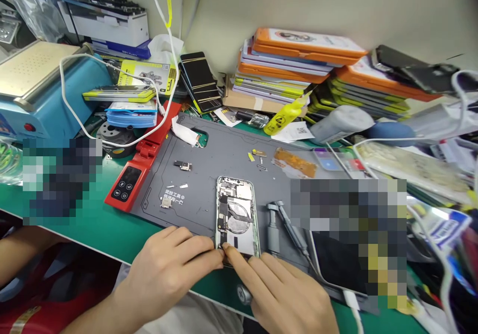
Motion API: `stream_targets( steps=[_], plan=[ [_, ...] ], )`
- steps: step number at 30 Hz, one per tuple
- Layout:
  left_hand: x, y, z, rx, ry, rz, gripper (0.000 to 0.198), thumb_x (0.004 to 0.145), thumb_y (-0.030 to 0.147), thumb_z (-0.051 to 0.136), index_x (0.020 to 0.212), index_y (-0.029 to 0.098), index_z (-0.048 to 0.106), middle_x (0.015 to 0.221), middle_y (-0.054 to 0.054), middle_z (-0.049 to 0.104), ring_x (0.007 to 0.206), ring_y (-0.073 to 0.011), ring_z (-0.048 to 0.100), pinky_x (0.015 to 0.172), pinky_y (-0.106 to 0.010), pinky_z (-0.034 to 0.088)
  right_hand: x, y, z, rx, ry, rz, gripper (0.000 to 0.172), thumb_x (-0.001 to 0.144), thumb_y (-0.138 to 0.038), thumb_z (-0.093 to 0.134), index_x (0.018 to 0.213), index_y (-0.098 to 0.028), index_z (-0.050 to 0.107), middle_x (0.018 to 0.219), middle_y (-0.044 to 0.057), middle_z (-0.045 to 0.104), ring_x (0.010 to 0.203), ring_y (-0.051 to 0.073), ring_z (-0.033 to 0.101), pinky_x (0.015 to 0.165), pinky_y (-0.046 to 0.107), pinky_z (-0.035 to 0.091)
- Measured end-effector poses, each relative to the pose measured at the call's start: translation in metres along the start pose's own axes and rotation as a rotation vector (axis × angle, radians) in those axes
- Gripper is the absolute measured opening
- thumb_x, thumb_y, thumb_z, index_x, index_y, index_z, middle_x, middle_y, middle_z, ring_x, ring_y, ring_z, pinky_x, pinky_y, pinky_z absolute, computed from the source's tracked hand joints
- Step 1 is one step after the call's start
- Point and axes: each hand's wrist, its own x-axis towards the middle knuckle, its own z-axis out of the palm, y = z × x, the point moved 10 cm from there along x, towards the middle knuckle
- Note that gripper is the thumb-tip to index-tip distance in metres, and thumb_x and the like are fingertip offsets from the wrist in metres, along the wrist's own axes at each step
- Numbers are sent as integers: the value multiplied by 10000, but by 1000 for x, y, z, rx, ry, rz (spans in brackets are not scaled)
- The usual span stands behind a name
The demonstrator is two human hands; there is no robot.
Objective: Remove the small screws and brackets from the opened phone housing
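An opened phone (239, 217), its back housing bare with parts and a round coil showing, lies upright on a dark grey work mat (201, 199). At its lower left corner my left hand (168, 269) grips the edge, fingers pressed together. My right hand (280, 289) closes on the lower right of the phone, its index fingertip pressing near the bottom edge. The phone's lower end is partly hidden by the fingers. A grey round tool end (244, 294) shows beside my right hand; whether that hand holds it is hidden.
Two grey screwdrivers (273, 229) lie right of the phone, near a dark screen (338, 262). Small parts (182, 165) dot the mat beside a red control strip (127, 182). Stacked boxes (295, 50) and a yellow bottle (284, 117) stand behind. Another person's arm (26, 244) is at left.
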Motion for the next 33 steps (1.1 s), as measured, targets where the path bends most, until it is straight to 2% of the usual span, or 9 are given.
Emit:
stream_targets(
  steps=[4, 8, 11, 15, 22, 26, 28, 31, 33],
  plan=[
    [0, -3, -7, -122, 63, -25, 115, 1180, 191, 622, 1147, 189, 732, 985, -3, 830, 793, -156, 680, 717, -303, 500, -8, 18, -13, 113, 122, 213, 312, 1112, -76, 546, 1320, -151, 767, 638, -35, 614, 512, 145, 545, 542, 337, 435],
    [-1, -11, -12, -182, 93, -87, 285, 1228, 187, 459, 1002, 211, 631, 796, 21, 714, 678, -143, 555, 632, -273, 438, -46, 70, -51, 413, 714, 698, 361, 1048, -210, 765, 1402, -277, 782, 612, -56, 524, 485, 150, 445, 507, 325, 417],
    [-2, -16, -12, -146, 70, -133, 310, 1223, 198, 417, 951, 228, 563, 723, 40, 606, 631, -140, 513, 590, -257, 406, -62, 97, -40, 806, 959, 853, 374, 1143, -398, 576, 1458, -311, 756, 661, -31, 500, 534, 166, 412, 460, 290, 385],
    [-1, -22, -11, -92, 51, -183, 334, 1181, 155, 412, 867, 245, 484, 693, 58, 561, 573, -120, 527, 556, -232, 403, -66, 106, -21, 913, 959, 946, 441, 1117, -331, 534, 1531, -348, 687, 837, -2, 579, 642, 172, 536, 553, 306, 521],
    [1, -24, -12, -49, 52, -189, 343, 1174, 177, 431, 843, 248, 492, 673, 64, 571, 534, -115, 529, 524, -222, 410, -76, 85, -25, 433, 724, 935, 450, 1158, -277, 551, 1606, -276, 588, 1077, 71, 734, 939, 198, 723, 802, 340, 628],
    [1, -28, -12, -103, 46, -216, 383, 1190, 222, 421, 812, 251, 476, 652, 62, 550, 515, -116, 505, 506, -221, 401, -91, 71, -44, 109, 643, 881, 557, 1101, -209, 679, 1644, -227, 559, 1115, 121, 803, 934, 220, 786, 779, 338, 658],
    [-1, -33, -12, -160, 37, -253, 399, 1206, 259, 408, 814, 251, 483, 649, 63, 546, 512, -115, 500, 504, -221, 398, -93, 63, -49, 190, 705, 837, 525, 1073, -153, 708, 1584, -227, 610, 1024, 88, 822, 776, 190, 784, 643, 289, 654],
    [-6, -41, -9, -271, 19, -311, 382, 1218, 323, 437, 858, 243, 537, 683, 60, 599, 534, -109, 533, 526, -215, 420, -86, 49, -54, 451, 959, 776, 435, 1072, -127, 694, 1483, -262, 656, 978, 34, 833, 626, 158, 755, 506, 254, 631],
    [-10, -46, -8, -351, 13, -349, 349, 1208, 367, 504, 897, 233, 591, 732, 46, 656, 579, -110, 582, 556, -213, 456, -69, 47, -38, 721, 1021, 814, 392, 1137, -179, 592, 1512, -293, 606, 976, 19, 824, 557, 143, 719, 463, 253, 620]
  ],
)
